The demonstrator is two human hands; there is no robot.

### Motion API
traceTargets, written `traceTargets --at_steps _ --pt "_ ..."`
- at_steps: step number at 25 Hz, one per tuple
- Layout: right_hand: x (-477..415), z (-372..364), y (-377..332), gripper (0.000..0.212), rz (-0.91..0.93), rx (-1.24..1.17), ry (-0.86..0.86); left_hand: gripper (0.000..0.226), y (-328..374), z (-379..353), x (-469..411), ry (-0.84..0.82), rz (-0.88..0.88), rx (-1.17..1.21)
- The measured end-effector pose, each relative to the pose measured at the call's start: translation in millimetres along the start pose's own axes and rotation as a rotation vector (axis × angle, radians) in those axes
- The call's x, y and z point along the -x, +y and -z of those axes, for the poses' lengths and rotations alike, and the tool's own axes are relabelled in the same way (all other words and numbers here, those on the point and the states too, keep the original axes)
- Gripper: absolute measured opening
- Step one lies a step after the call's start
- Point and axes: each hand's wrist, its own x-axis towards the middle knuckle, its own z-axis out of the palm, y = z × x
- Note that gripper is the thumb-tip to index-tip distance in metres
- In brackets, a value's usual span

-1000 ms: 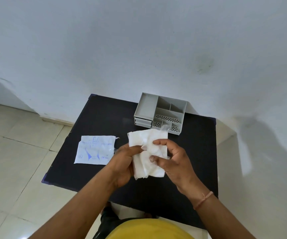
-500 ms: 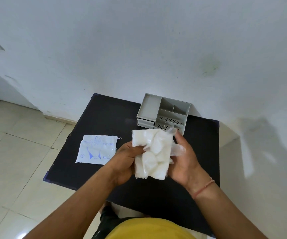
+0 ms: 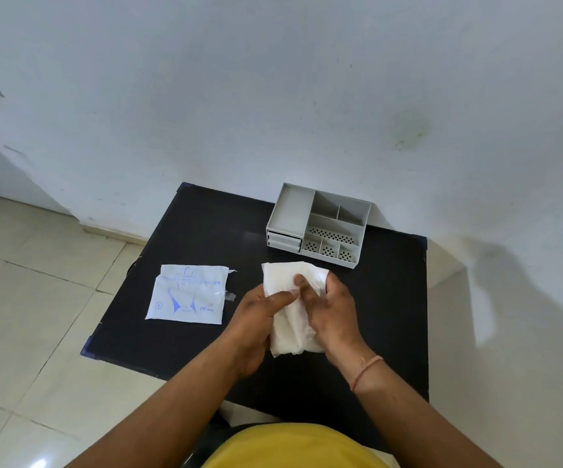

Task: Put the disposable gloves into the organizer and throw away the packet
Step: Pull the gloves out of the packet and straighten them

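Note:
A white stack of thin disposable gloves [image 3: 292,327] is held between both hands above the middle of the black table [image 3: 199,231]. My left hand [image 3: 260,314] grips its left side, thumb across the front. My right hand [image 3: 332,307] wraps its right side, fingers folded over the top. The flat white packet [image 3: 189,294] with blue print lies on the table to the left of my hands. The grey organizer [image 3: 320,224], with open top compartments and small drawers, stands at the back of the table, beyond the gloves.
A pale wall [image 3: 273,96] rises right behind the table. Light floor tiles [image 3: 30,298] spread to the left. The table's right edge meets a shadowed strip of floor. My yellow shirt [image 3: 293,447] fills the bottom of the view.
My right hand has moved from the stack's right edge onto its front, folding the loose glove ends inward. The stack now looks narrower and more rolled. The packet and organizer have not moved.

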Motion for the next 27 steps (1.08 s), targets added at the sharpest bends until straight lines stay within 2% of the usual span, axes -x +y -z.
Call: traceTargets --at_steps 2,6,9,11,15,21,25,27 --pt "0 3 2 0.021 0.017 -0.035 -0.011 0.034 2 4 0 -0.037 -0.017 -0.053" --pt "4 5 1 0.020 -0.014 -0.172 -0.059 0.044 0 6 -1 0.037 -0.059 -0.142" --pt "4 15 1 0.036 -0.197 -0.634 -0.264 0.046 5 10 -3 0.000 -0.061 -0.044" --pt "2 19 3 0.048 -0.284 -0.827 -0.406 0.046 9 12 -2 -0.044 -0.076 -0.017" --pt "5 3 5 0.048 -0.361 -0.817 -0.469 0.046 10 19 -4 -0.060 -0.087 -0.076" --pt "-3 -38 -11 0.024 -0.256 -0.522 -0.224 0.050 29 47 -24 -0.057 -0.083 -0.271" --pt "-11 -55 -14 0.029 -0.323 -0.617 -0.225 0.051 73 68 -31 -0.207 -0.069 -0.481" --pt "-17 -67 -14 0.031 -0.379 -0.689 -0.181 0.041 101 86 -42 -0.253 -0.033 -0.519"
